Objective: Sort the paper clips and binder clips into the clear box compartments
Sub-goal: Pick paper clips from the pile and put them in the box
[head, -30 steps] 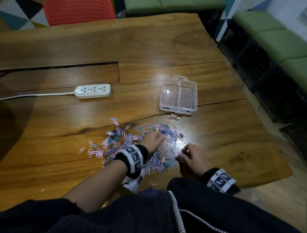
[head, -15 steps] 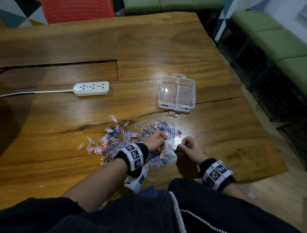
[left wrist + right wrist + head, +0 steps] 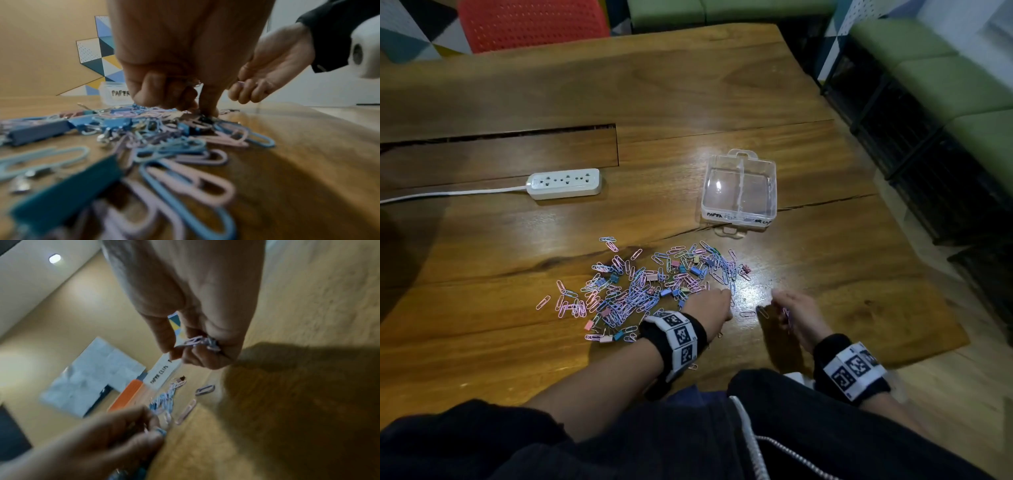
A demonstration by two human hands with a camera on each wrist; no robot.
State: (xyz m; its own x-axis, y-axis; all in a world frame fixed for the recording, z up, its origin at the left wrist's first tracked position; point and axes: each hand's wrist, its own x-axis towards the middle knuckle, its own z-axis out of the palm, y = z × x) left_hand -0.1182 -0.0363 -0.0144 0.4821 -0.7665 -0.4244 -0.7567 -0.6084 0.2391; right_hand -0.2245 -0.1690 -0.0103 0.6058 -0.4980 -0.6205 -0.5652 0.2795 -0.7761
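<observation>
The right hand (image 3: 792, 313) hangs just above the counter (image 3: 722, 85) with its fingers curled round a small bunch of pink and lilac paper clips (image 3: 200, 342), while the left hand (image 3: 709, 305) is down at the near edge of the mixed pile (image 3: 647, 284), fingers bent and pinching at clips there; what exactly it has caught I cannot tell. The clear box (image 3: 739, 190) sits closed, or so it seems from the head view, well apart from the pile on the far side, with nothing visible in either compartment. The main risk, I judge, is the loose bunch: thin wire clips hook into one another, so a binder clip (image 3: 39, 133) could ride along into the paper-clip side, or a few could slip out on the way over. If the lid is indeed shut, one hand must free itself first, which invites a spill. The counter is glossy dark wood with a long crack and a recessed panel, and a white power strip (image 3: 565, 183) lies on it. Beyond stand an orange chair (image 3: 530, 24) and green benches (image 3: 945, 68).
</observation>
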